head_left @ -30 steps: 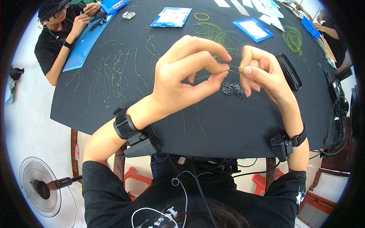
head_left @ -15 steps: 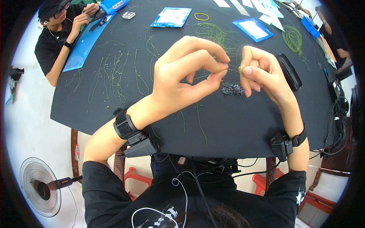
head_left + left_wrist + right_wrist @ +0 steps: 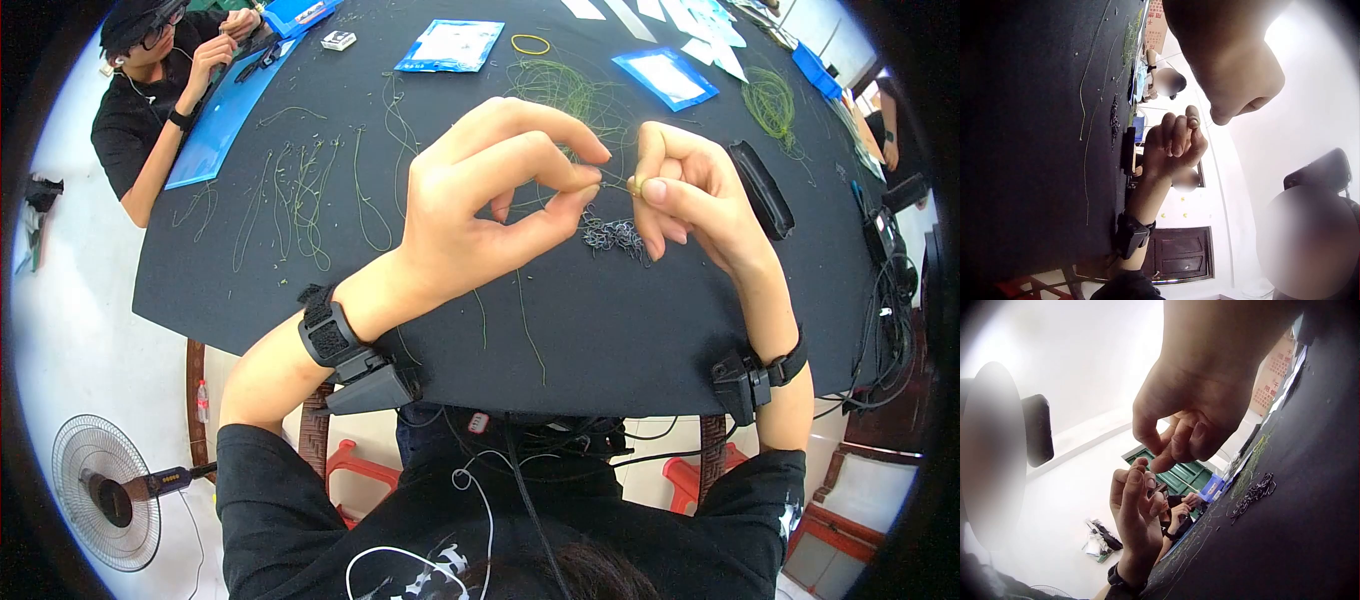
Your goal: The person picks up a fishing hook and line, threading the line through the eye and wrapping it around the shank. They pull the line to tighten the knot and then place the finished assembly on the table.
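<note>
Both hands are raised over the black table (image 3: 440,350), fingertips a short way apart. My left hand (image 3: 475,205) pinches the end of a fine line between thumb and index finger, its other fingers loosely bent. Opposite, my right hand (image 3: 700,195) pinches the yellowish-green line (image 3: 634,185) between thumb and bent index finger, remaining fingers curled in. The small thing at the left fingertips is too fine to make out. Below the hands lies a pile of small dark metal hooks (image 3: 615,236). In the right wrist view, the left hand (image 3: 1135,519) faces the right fingertips.
A tangle of green line (image 3: 565,90) lies beyond the hands, a coil (image 3: 768,105) at the far right. Cut line lengths (image 3: 300,200) spread at left. Blue-white packets (image 3: 450,45), a black case (image 3: 762,190) and a seated person (image 3: 150,100) are around.
The hands stay nearly in place. The right thumb and fingertips shift slightly at the line, and more of the yellowish-green bit shows. A person at the far right has moved.
</note>
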The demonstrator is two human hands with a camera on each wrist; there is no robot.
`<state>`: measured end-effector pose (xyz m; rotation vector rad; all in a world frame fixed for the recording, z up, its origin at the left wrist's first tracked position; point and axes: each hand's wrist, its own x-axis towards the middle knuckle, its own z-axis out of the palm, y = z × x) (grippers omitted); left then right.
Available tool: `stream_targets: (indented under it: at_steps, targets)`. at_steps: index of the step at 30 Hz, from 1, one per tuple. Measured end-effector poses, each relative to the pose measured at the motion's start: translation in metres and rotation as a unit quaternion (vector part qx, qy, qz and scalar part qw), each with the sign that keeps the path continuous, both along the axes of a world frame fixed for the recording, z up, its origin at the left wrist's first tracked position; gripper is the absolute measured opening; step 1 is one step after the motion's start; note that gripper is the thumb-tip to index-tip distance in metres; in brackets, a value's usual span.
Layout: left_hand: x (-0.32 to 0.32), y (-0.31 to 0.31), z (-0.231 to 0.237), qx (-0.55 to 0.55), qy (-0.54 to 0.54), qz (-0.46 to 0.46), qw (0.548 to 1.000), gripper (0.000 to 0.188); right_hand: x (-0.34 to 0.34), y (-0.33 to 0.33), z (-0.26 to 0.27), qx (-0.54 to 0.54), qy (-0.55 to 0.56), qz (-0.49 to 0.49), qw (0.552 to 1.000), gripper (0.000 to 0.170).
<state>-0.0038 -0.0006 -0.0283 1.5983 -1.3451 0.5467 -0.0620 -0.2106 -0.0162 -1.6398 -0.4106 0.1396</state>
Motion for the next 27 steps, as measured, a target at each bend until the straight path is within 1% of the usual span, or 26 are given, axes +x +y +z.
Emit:
stream_targets:
  at_steps: [11,16,27]
  targets:
    - [0.0004,-0.0002,-0.0001,0.001,0.002,-0.002,1.000,0.013,0.0003,-0.0009,-0.0006,0.003,0.002,0.004,1.000,0.019]
    - [-0.0006,0.0000,-0.0002,0.003,0.014,-0.001,1.000,0.012,-0.0004,0.0010,0.0027,-0.048,0.009,-0.004,0.999,0.020]
    - [-0.0015,-0.0008,0.0003,0.000,0.004,0.002,1.000,0.012,-0.0005,0.0004,0.0027,-0.044,0.007,0.000,0.999,0.019]
